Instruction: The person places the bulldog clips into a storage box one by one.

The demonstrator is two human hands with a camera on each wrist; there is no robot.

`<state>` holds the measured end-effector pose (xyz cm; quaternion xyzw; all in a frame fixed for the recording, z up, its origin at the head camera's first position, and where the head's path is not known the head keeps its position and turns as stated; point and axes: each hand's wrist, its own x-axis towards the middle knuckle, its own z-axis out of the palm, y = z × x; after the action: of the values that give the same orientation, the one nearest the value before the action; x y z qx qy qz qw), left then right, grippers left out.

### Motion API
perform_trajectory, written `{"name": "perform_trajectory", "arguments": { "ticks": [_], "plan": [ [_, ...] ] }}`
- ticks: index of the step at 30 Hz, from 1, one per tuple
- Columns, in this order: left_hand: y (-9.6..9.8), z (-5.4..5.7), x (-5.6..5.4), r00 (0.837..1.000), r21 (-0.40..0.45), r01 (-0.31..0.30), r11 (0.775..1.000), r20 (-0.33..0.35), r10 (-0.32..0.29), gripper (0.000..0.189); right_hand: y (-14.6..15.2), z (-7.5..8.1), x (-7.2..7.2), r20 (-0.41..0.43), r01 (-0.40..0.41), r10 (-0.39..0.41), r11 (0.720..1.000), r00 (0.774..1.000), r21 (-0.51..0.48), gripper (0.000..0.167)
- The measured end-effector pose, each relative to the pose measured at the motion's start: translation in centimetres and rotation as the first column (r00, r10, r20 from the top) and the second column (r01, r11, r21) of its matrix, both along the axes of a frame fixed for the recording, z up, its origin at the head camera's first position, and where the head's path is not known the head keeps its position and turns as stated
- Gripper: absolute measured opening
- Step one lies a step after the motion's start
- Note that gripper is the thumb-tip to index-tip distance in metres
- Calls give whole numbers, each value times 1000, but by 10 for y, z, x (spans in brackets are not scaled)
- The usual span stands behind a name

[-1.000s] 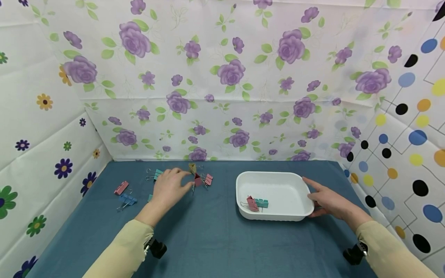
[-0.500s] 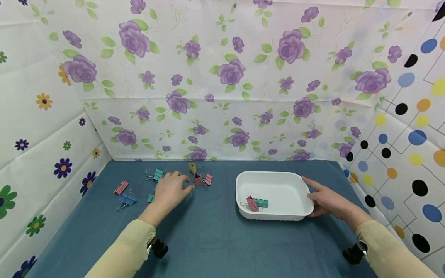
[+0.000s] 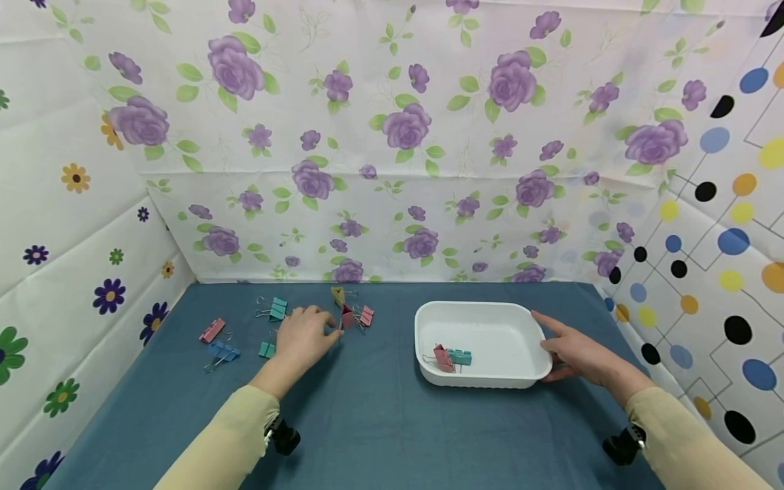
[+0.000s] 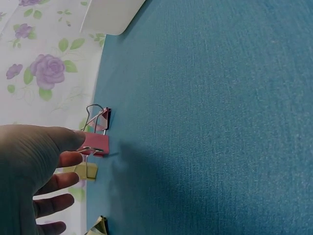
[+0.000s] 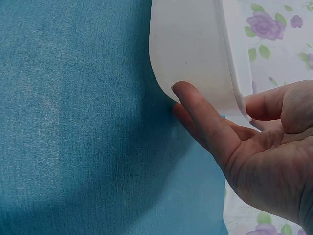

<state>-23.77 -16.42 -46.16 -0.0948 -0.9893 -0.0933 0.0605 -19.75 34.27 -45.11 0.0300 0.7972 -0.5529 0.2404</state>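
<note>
My left hand [image 3: 306,340] pinches a red binder clip [image 4: 95,142], thumb and index finger at its wire handles. Right behind that clip lies a pink binder clip [image 3: 366,316], and a yellow binder clip [image 3: 338,295] is at the table's far edge. Near the wrist is a small teal binder clip [image 3: 267,349]. My right hand [image 3: 578,354] holds the right end of a white rectangular tray [image 3: 499,382], fingers against its wall and at its rim. Inside the tray's near left corner lie a red binder clip [image 3: 444,359] and a teal binder clip [image 3: 460,356].
Farther left on the blue cloth [image 3: 367,422] lie a pink binder clip [image 3: 212,331], a blue binder clip [image 3: 224,351] and a larger teal binder clip [image 3: 278,309]. A flowered sheet [image 3: 367,224] rises behind the table, with patterned sheets at both sides.
The left wrist and forearm have shifted slightly right, uncovering more of the teal clips, while the fingertips stay at the red clip. The right hand and the tray have barely moved.
</note>
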Motion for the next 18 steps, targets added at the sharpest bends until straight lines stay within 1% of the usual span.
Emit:
{"name": "perform_trajectory", "arguments": {
  "ticks": [7,18],
  "plan": [
    [1,-5,-4,1000,8,-1,1000,0,1,21,0,0,0,1,1,-1,1000,1000,-9,77],
    [2,-6,-3,1000,5,-5,1000,0,5,15,0,0,0,1,5,-5,1000,1000,-5,76]
  ]
}}
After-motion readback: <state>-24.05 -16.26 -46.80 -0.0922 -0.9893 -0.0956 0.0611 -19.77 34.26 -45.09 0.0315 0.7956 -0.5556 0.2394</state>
